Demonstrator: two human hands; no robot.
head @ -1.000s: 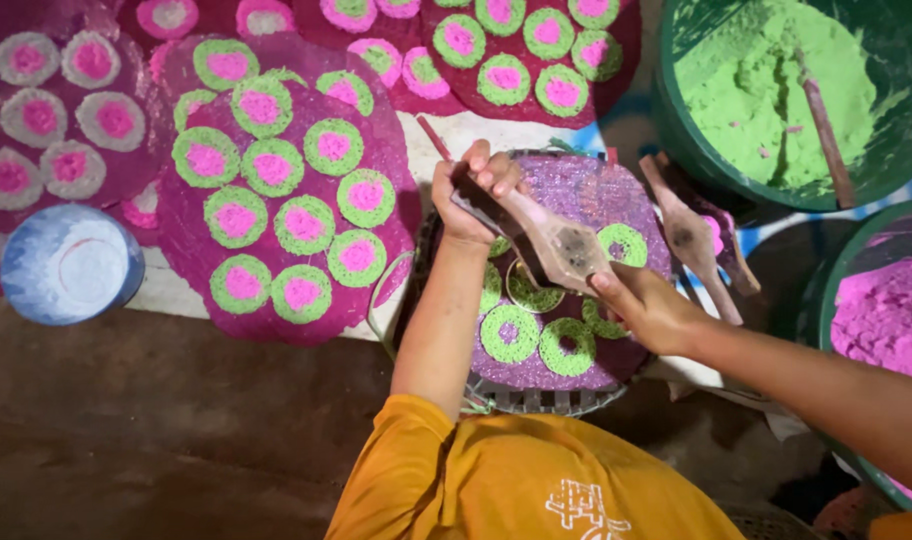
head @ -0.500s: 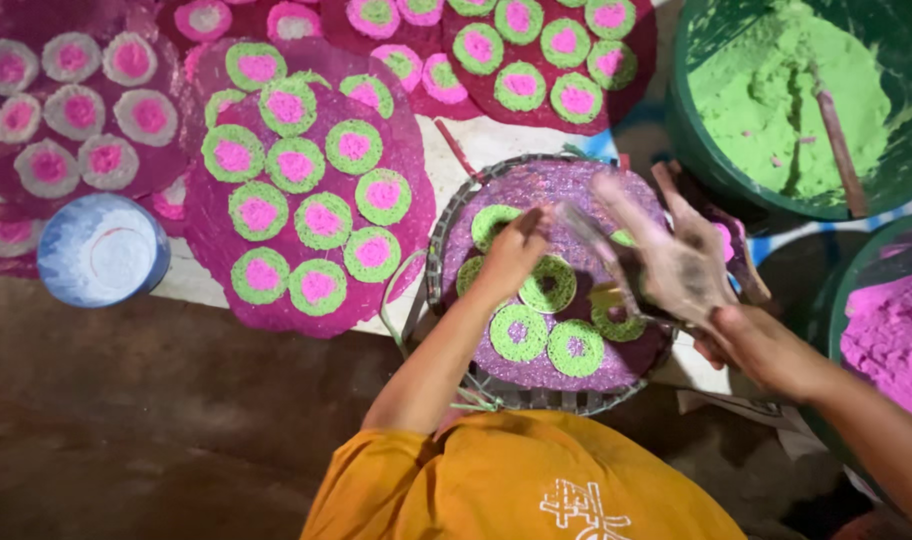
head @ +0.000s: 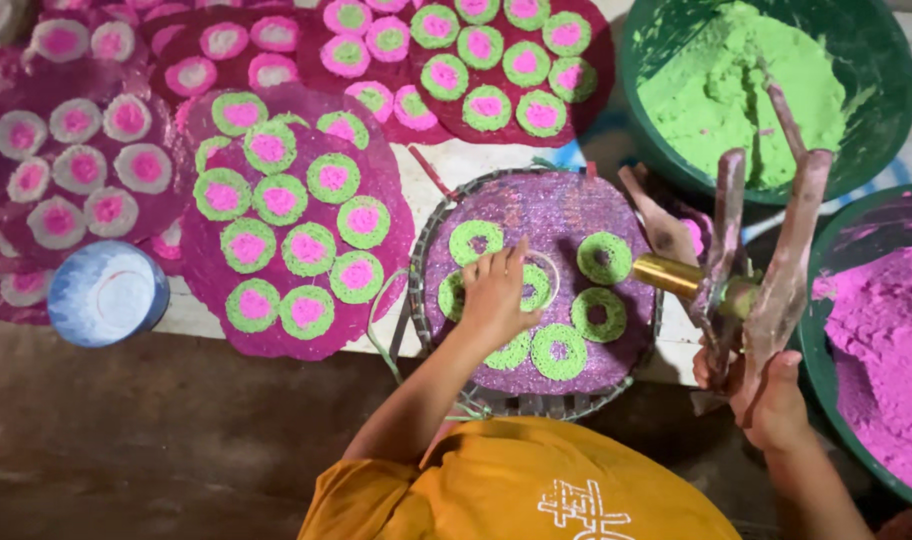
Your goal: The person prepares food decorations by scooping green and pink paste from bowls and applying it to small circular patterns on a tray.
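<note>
A round wire tray [head: 421, 250] holds a purple powder disc [head: 566, 210] dotted with several green powder rings [head: 604, 257]. My left hand [head: 496, 295] lies palm down on the middle of the disc. Its fingertips touch a thin pale ring outline [head: 548, 268], and it grips nothing. My right hand [head: 766, 395], off the tray's right edge, is closed around a bundle of powder-stained wooden tools [head: 791, 250] that point up. A short brass tube [head: 666, 275] sticks out from the bundle toward the tray.
A green basin [head: 876, 120] of green powder stands at the top right. A second basin [head: 811, 350] of pink powder is at the right edge. Finished purple discs with green-and-pink circles [head: 296, 240] cover the left and top. A blue-white bowl [head: 106, 292] sits at the left.
My left hand has come down from the tray's upper left onto the disc's middle. My right hand has left the tray and moved right, carrying the wooden tools upright.
</note>
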